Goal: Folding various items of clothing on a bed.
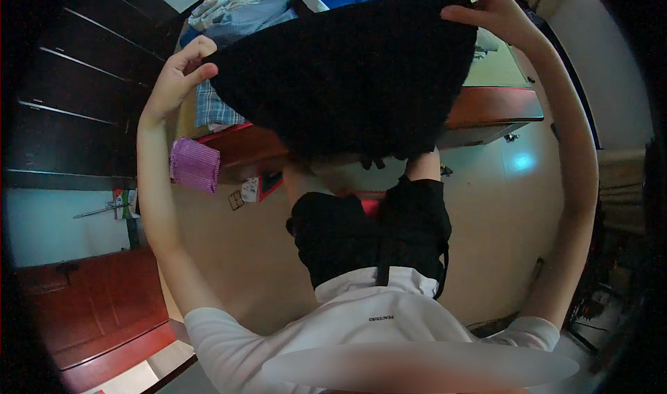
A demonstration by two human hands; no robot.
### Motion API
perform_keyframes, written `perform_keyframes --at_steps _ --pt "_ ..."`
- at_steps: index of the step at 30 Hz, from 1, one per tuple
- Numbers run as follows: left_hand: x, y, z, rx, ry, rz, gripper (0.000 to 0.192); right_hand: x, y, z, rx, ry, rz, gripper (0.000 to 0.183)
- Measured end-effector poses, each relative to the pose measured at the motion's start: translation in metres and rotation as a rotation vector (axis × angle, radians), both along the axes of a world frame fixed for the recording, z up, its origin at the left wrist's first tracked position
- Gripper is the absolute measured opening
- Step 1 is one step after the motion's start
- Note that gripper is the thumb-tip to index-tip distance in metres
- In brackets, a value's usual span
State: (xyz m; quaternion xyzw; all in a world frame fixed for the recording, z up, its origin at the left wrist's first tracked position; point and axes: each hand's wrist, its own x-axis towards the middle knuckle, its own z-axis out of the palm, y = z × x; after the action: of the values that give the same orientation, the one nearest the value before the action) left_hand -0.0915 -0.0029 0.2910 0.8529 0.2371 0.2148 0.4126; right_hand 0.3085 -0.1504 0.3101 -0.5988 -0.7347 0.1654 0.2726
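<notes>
A black cloth garment [344, 76] hangs stretched between my two hands, above my knees and in front of the bed. My left hand [182, 74] pinches its left corner between thumb and fingers. At the upper right, my right hand [482, 8] grips the other top corner the same way. The garment's lower edge is uneven, with small dangling bits near the middle. Its exact kind cannot be told from this dark side. Behind it lies a pile of clothes [242, 11], partly hidden by the black cloth.
A wooden bed frame [495, 110] crosses ahead of my legs. Blue plaid cloth [216, 105] lies at its left edge, near a purple woven cloth [195, 164]. Dark drawers [78, 81] stand at left, a reddish wooden cabinet [99, 300] lower left. Tiled floor [500, 206] surrounds me.
</notes>
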Motion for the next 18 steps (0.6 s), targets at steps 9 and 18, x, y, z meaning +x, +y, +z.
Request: perform_keyframes --at_steps 9,18 --pt "0.004 0.002 -0.013 -0.099 0.084 0.141 0.011 -0.011 0.004 -0.011 0.108 -0.080 -0.056 0.025" --pt "0.042 -0.017 -0.066 -0.224 -0.339 0.272 0.010 -0.006 0.015 -0.090 -0.030 0.461 -0.223 0.027"
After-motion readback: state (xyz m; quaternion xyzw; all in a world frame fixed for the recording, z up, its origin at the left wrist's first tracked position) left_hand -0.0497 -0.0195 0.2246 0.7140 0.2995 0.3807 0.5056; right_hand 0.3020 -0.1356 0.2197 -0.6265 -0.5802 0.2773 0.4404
